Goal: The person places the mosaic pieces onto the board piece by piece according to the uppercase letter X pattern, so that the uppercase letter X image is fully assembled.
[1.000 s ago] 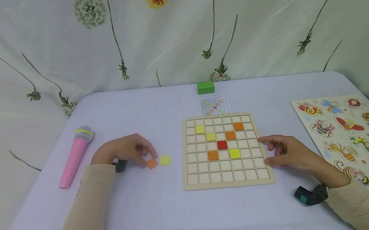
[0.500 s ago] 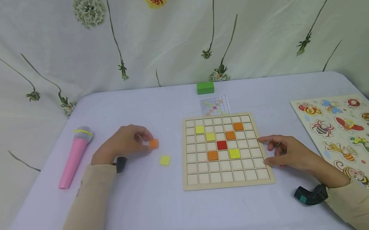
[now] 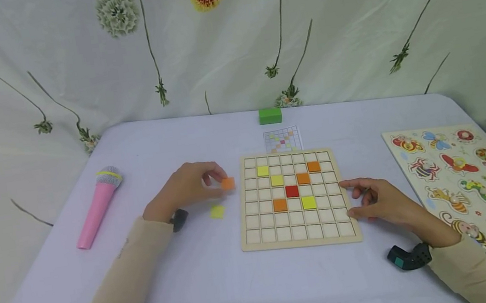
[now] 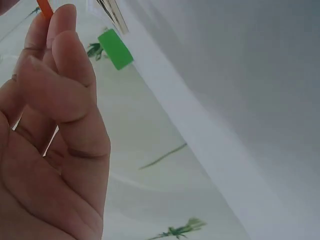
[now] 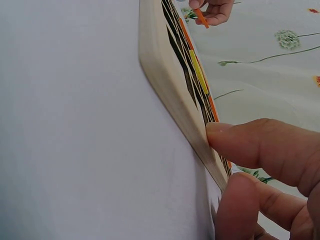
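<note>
My left hand (image 3: pixel 191 184) pinches an orange square tile (image 3: pixel 228 183) between thumb and fingertips, raised just left of the wooden grid board (image 3: pixel 301 245). The tile's edge shows at the fingertips in the left wrist view. A yellow tile (image 3: pixel 217 211) lies on the cloth below that hand. Yellow, orange and red tiles (image 3: pixel 292 191) sit in cells of the board along crossing diagonals. On the board's right edge rest the thumb and index fingertips of my right hand (image 3: pixel 379 199), set apart along the frame; its other fingers are loosely curled.
Behind the board lie a printed grid pattern card (image 3: pixel 282 140) and a green block (image 3: pixel 270 116). A pink toy microphone (image 3: pixel 101 206) lies at the left. An insect picture puzzle board (image 3: pixel 473 180) takes up the right side.
My left hand has picked the orange tile up off the cloth and carried it rightward towards the board. The yellow tile and my right hand have stayed in place.
</note>
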Demonstrator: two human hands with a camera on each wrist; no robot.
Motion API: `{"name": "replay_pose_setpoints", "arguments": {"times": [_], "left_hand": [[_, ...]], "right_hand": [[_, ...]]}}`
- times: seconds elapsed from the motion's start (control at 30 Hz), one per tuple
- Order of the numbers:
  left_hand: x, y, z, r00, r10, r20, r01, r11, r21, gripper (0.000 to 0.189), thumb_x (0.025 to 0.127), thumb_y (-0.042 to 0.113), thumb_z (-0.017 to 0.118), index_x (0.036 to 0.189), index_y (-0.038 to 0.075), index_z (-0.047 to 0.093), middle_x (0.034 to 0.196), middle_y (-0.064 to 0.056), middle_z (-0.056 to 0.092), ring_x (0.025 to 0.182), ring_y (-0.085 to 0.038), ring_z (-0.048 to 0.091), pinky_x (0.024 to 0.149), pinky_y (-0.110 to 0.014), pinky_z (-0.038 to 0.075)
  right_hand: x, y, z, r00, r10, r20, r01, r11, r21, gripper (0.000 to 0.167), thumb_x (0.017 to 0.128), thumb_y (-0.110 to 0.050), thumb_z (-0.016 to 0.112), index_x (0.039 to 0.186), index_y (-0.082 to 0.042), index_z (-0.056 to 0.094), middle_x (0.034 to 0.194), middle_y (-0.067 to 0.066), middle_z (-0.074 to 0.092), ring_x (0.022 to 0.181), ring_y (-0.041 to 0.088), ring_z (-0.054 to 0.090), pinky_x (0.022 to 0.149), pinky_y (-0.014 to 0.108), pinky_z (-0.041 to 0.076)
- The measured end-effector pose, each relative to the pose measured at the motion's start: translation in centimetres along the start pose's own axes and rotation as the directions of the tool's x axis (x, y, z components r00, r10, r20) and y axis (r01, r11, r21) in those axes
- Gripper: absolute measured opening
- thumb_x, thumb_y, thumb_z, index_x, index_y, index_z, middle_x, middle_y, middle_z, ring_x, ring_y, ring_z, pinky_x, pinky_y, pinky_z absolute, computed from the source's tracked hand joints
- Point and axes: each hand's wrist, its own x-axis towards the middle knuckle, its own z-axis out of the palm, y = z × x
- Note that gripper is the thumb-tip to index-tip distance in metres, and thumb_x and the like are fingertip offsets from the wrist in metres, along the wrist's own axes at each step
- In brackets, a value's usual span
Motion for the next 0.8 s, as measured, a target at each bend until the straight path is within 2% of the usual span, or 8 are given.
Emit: {"name": "replay_pose_setpoints", "arguments": {"times": [0.23, 0.43, 0.63, 0.8], "left_hand": [[0.0, 2.9, 1.8, 0.997, 0.035, 0.070, -0.033, 0.999, -0.023, 0.024, 0.090, 0.031, 0.088, 0.111, 0.025, 0.077, 0.105, 0.012, 0.073, 0.097, -0.019, 0.061, 0.085, -0.038, 0.050], [-0.6, 5.3, 2.8, 0.990, 0.064, 0.126, -0.063, 0.998, -0.008, 0.023, 0.090, 0.031, 0.089, 0.110, 0.027, 0.077, 0.097, 0.016, 0.070, 0.089, -0.017, 0.058, 0.079, -0.035, 0.048], [-0.9, 6.5, 3.8, 0.984, 0.046, 0.170, -0.044, 0.999, -0.018, 0.022, 0.089, 0.027, 0.088, 0.107, 0.028, 0.077, 0.094, 0.017, 0.069, 0.084, -0.016, 0.056, 0.074, -0.034, 0.045], [-1.0, 7.0, 4.5, 0.977, 0.063, 0.205, -0.060, 0.998, -0.020, 0.021, 0.089, 0.024, 0.089, 0.105, 0.026, 0.076, 0.090, 0.017, 0.068, 0.072, -0.014, 0.053, 0.069, -0.032, 0.042]], "right_hand": [[0.0, 0.1, 0.0, 1.000, 0.005, -0.001, -0.005, 1.000, -0.005, 0.068, 0.086, 0.002, 0.084, 0.147, 0.012, 0.055, 0.107, 0.010, 0.052, 0.076, 0.015, 0.048, 0.058, 0.026, 0.050], [0.1, -0.1, 0.1, 1.000, 0.011, -0.003, -0.011, 1.000, 0.000, 0.068, 0.086, 0.003, 0.085, 0.147, 0.012, 0.056, 0.107, 0.010, 0.052, 0.075, 0.015, 0.048, 0.057, 0.026, 0.050], [0.0, -0.1, 0.0, 1.000, 0.008, -0.002, -0.008, 1.000, -0.015, 0.068, 0.086, 0.003, 0.084, 0.147, 0.013, 0.055, 0.107, 0.010, 0.052, 0.075, 0.015, 0.048, 0.057, 0.026, 0.049], [0.0, -0.2, 0.0, 1.000, 0.005, -0.001, -0.005, 1.000, -0.019, 0.068, 0.087, 0.002, 0.084, 0.147, 0.013, 0.055, 0.107, 0.010, 0.052, 0.075, 0.015, 0.048, 0.058, 0.026, 0.050]]}}
